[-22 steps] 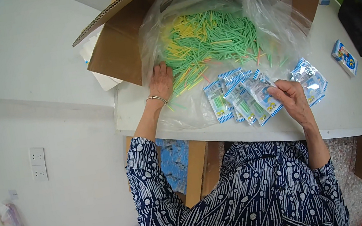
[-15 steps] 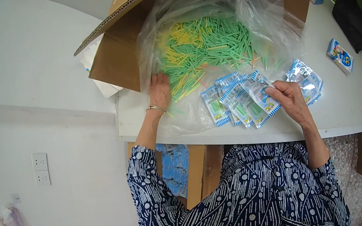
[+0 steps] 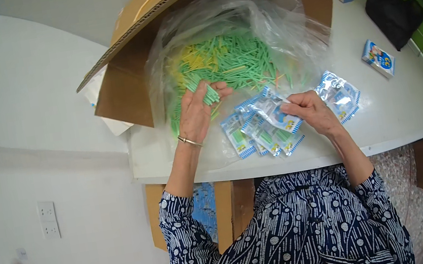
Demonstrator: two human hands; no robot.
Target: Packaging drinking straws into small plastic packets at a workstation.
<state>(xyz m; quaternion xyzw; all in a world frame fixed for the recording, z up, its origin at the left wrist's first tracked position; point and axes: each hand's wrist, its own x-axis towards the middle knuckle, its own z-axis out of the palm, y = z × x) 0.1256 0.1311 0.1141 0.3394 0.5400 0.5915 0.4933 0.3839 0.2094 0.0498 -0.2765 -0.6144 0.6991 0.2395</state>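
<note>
A bunch of thin green sticks point(image 3: 209, 94) is gripped in my left hand point(image 3: 197, 116), just above the near left part of a big heap of green and yellow sticks point(image 3: 245, 63). The heap lies in a clear plastic bag point(image 3: 157, 68) spread in the mouth of a cardboard box. To the right, my right hand point(image 3: 312, 111) pinches the edge of a small clear packet with blue striped ends point(image 3: 273, 111). Under it lie several like packets point(image 3: 240, 136) with green sticks inside. More packets point(image 3: 340, 96) lie beyond that hand.
The open cardboard box point(image 3: 120, 99) stands at the back of the white table point(image 3: 387, 121). A small blue and white carton point(image 3: 378, 58) and a black bag point(image 3: 394, 12) are at the right. Below the table edge is a box of blue packets point(image 3: 202, 205).
My left hand has come up from the heap's left edge and now holds a bunch of green sticks. The right hand still holds its packet. The whole view has shifted slightly.
</note>
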